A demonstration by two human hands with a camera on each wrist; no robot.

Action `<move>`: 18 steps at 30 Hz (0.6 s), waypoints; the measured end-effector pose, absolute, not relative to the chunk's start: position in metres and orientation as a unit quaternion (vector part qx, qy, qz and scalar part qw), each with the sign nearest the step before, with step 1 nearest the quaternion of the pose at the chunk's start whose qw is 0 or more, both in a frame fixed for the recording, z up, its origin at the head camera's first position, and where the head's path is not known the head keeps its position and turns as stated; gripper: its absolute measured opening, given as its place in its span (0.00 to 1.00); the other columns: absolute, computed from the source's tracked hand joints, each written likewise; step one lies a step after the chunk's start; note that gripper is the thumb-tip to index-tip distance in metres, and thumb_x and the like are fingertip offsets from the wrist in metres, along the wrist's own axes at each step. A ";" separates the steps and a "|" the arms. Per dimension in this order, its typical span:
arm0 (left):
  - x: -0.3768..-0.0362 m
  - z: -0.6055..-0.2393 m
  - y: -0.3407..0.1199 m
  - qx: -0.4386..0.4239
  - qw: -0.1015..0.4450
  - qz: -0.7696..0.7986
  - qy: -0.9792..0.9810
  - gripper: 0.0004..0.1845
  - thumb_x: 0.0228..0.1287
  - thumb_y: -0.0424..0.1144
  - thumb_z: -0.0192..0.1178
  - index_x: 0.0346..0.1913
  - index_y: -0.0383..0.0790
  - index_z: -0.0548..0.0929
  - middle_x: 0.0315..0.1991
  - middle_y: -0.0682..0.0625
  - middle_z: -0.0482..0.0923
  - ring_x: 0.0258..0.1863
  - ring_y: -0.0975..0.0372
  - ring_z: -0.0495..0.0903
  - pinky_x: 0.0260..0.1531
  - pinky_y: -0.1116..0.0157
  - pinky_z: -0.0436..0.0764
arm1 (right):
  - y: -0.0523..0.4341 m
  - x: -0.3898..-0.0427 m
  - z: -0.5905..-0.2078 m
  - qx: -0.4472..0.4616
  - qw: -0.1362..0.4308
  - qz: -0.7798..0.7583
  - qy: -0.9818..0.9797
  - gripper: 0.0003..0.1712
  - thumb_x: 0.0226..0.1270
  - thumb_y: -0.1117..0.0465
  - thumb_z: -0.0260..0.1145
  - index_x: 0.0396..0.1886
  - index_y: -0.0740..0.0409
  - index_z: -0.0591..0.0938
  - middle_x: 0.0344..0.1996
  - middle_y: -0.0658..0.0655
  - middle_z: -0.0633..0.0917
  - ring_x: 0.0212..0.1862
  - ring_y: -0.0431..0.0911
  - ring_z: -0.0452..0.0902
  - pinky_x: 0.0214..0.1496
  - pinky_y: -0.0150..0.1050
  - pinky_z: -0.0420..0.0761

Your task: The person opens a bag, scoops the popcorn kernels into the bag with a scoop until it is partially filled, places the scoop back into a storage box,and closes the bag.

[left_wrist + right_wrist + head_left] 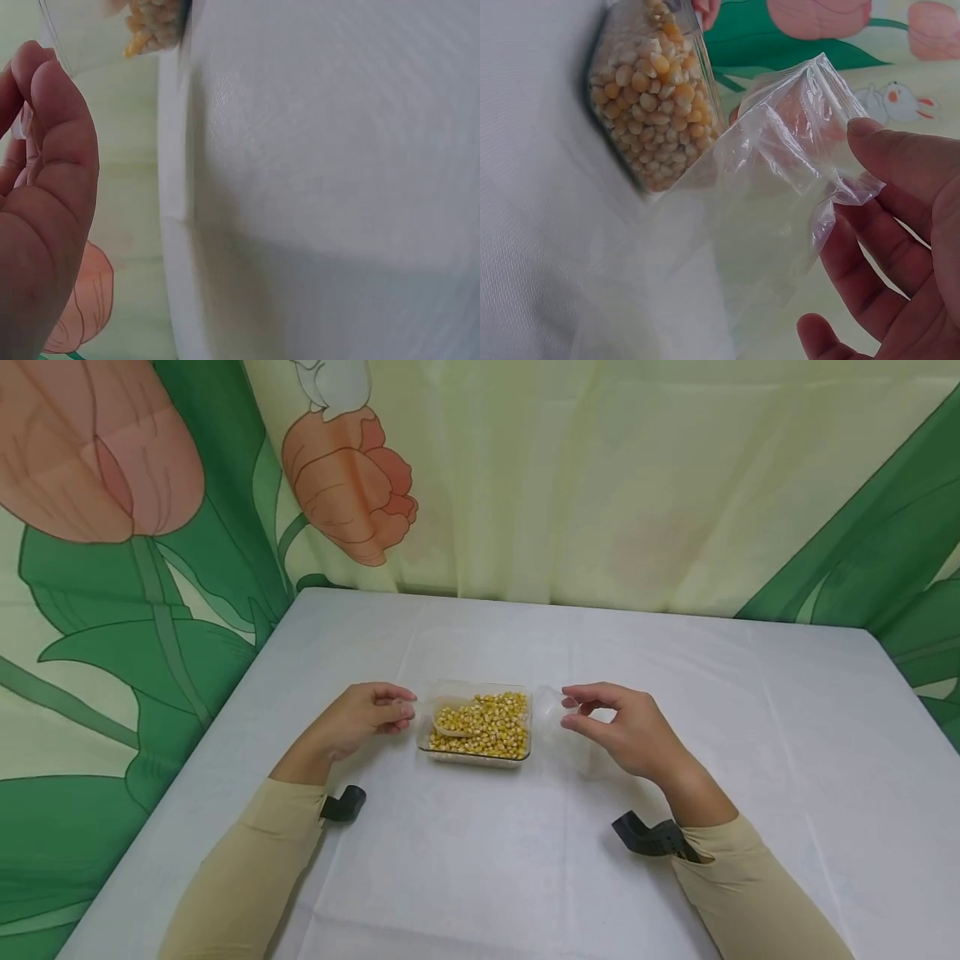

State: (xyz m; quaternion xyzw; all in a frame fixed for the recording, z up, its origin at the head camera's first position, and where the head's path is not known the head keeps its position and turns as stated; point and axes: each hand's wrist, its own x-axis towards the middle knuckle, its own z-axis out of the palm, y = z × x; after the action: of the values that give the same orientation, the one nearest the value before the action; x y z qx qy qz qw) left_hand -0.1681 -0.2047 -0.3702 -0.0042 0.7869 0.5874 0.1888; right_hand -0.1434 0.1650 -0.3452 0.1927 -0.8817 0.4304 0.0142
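A clear rectangular container (474,762) full of yellow corn kernels (495,727) stands on the table between the two hands. In it lies a pale see-through scoop (455,732), its bowl among the kernels. My left hand (375,718) is at the container's left side, thumb and fingers pinching what looks like the scoop's clear handle; the left wrist view (49,172) shows little of it. To the right of the container, my right hand (626,727) pinches a clear plastic bag (780,157) by its edge between thumb and fingers. The bag hangs down, thin and creased, beside the container.
A white cloth (480,860) covers the table. Behind it hangs a curtain (600,485) printed with tulips and leaves. A black wrist mount (345,804) sits at the left sleeve and another black mount (652,837) at the right.
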 end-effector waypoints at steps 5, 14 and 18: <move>-0.170 -0.371 -0.209 -0.008 0.193 0.616 0.764 0.18 0.73 0.28 0.57 0.59 0.19 0.73 0.36 0.49 0.81 0.32 0.65 0.79 0.38 0.70 0.81 | 0.164 -0.145 -0.345 0.190 0.010 0.429 -0.883 0.21 0.64 0.63 0.74 0.56 0.60 0.84 0.43 0.53 0.88 0.44 0.46 0.79 0.36 0.34 0.76; -0.172 -0.375 -0.213 -0.002 0.203 0.649 0.733 0.17 0.74 0.27 0.54 0.59 0.18 0.71 0.36 0.50 0.80 0.33 0.67 0.79 0.38 0.71 0.81 | 0.163 -0.146 -0.346 0.190 0.014 0.432 -0.882 0.21 0.64 0.64 0.73 0.56 0.62 0.84 0.42 0.54 0.88 0.44 0.46 0.79 0.37 0.33 0.76; -0.171 -0.375 -0.214 -0.009 0.203 0.662 0.722 0.17 0.75 0.27 0.53 0.60 0.18 0.70 0.35 0.51 0.80 0.33 0.67 0.79 0.37 0.71 0.81 | 0.162 -0.147 -0.347 0.192 0.015 0.433 -0.881 0.21 0.64 0.64 0.73 0.56 0.62 0.84 0.42 0.54 0.88 0.44 0.46 0.79 0.37 0.33 0.76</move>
State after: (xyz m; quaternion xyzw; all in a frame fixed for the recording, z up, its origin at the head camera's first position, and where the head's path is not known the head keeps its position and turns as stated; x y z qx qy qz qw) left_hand -0.1708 -0.2145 -0.3754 -0.0094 0.7217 0.6618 0.2028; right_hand -0.1466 0.1618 -0.3467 0.1917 -0.8806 0.4331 0.0155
